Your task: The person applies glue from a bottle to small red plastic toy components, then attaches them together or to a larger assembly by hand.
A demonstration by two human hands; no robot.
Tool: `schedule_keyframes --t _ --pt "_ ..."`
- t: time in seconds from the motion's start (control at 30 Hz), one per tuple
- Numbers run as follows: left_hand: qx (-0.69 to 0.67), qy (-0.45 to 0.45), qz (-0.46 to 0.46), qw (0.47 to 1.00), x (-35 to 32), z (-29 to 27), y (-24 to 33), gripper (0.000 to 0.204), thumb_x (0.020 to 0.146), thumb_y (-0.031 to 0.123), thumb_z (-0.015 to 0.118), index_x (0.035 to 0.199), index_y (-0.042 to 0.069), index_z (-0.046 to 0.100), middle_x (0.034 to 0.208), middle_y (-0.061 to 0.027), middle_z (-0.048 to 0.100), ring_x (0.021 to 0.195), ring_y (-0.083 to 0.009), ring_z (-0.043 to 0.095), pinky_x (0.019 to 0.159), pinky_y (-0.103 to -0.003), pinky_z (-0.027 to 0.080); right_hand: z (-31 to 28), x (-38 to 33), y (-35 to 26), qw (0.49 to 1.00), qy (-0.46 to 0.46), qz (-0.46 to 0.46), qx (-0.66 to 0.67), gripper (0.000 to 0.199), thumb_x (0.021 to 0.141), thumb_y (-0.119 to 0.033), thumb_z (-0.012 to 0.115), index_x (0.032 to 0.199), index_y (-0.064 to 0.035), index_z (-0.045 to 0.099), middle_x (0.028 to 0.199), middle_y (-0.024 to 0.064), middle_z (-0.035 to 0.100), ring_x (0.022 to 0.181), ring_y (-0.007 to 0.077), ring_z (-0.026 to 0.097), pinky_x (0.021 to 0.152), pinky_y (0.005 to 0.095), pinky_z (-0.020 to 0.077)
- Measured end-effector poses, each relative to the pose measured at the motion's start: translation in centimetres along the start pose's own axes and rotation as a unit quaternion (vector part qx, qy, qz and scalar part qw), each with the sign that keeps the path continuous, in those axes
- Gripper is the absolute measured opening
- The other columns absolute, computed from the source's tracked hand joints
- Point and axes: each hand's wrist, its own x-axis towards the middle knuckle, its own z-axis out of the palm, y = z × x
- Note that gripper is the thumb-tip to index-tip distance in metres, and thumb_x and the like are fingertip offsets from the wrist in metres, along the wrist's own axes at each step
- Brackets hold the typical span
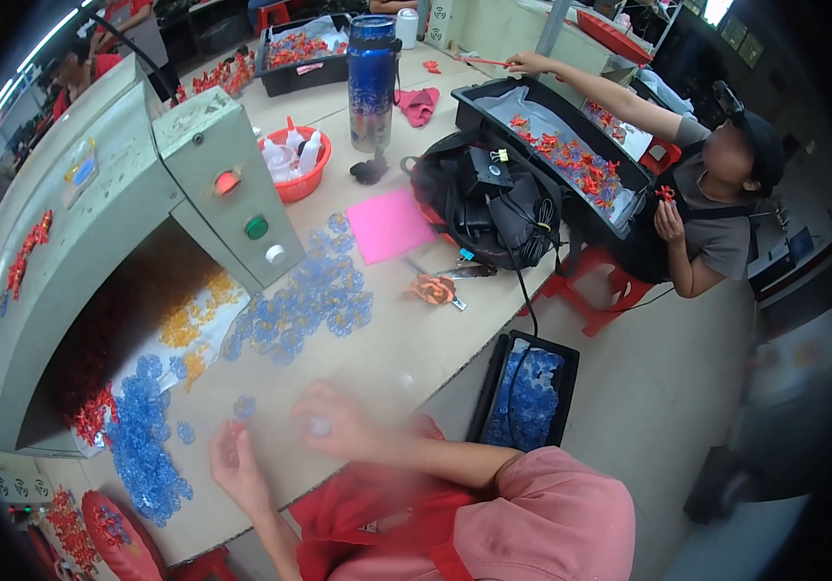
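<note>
The left hand [235, 463] pinched a small clear blue plastic piece [233, 429] just above the table [406, 339]. The right hand [333, 418] was blurred, so I cannot tell its grip. More blue pieces [300, 300] lay in heaps beside a grey machine [135, 194]. A co-worker [716, 194] sat across by a black tray [532, 107] of red pieces.

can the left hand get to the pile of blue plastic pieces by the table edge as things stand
Probably yes: the left hand hovers just right of the blue plastic pieces on the table, with nothing lying between them.
</note>
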Motion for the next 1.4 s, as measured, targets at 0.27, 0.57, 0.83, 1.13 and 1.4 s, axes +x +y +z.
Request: schedule_keyframes --t 0.27,0.57,0.83,1.13,1.4 --pt "0.381 0.046 0.228 0.895 0.4 0.5 0.2 0.025 0.077 0.005 0.063 0.101 0.001 0.061 0.087 -0.0142 0.055 0.082 -0.0316 0.056 0.073 -0.038 0.045 -0.2 2.8 1.9 0.979 -0.005 -0.053 -0.197 0.032 0.068 -0.034 0.075 0.084 -0.0098 0.062 0.082 0.0059 0.057 0.081 0.0233 0.058 0.067 0.0345 0.0491" --pt "0.368 0.036 0.253 0.894 0.8 -0.5 -0.9 0.027 0.074 0.004 0.066 0.101 0.002 0.061 0.087 -0.0128 0.056 0.083 -0.0301 0.055 0.075 -0.04 0.043 0.2 2.2 2.5 0.975 -0.008 -0.069 -0.21 0.035 0.066 -0.037 0.076 0.084 -0.0106 0.061 0.082 0.0045 0.059 0.081 0.022 0.059 0.067 0.0334 0.0492" --pt "0.371 0.044 0.269 0.888 0.6 -0.3 -1.0 0.029 0.072 0.003 0.067 0.1 0.003 0.061 0.088 -0.0119 0.057 0.083 -0.0295 0.055 0.076 -0.039 0.043 -0.4 2.2 1.8 0.974 -0.021 -0.068 -0.214 0.034 0.066 -0.035 0.076 0.083 -0.01 0.062 0.081 0.0047 0.059 0.08 0.0219 0.059 0.068 0.0329 0.0488" --pt "0.37 0.04 0.259 0.891 0.5 -0.2 -0.5 0.029 0.071 0.003 0.068 0.1 0.004 0.061 0.089 -0.0118 0.057 0.084 -0.0292 0.056 0.076 -0.038 0.044 -0.5 2.1 2.0 0.976 -0.023 -0.07 -0.207 0.034 0.066 -0.036 0.076 0.082 -0.0097 0.062 0.082 0.0044 0.06 0.08 0.0218 0.059 0.068 0.0332 0.0486" --pt "0.37 0.042 0.256 0.892 0.9 -0.4 -1.0 0.029 0.071 0.003 0.068 0.099 0.004 0.061 0.089 -0.0118 0.057 0.085 -0.0286 0.056 0.076 -0.037 0.045 0.0 2.2 2.6 0.976 -0.023 -0.07 -0.203 0.033 0.065 -0.034 0.077 0.081 -0.0099 0.062 0.081 0.004 0.06 0.079 0.0216 0.059 0.068 0.0331 0.0488"
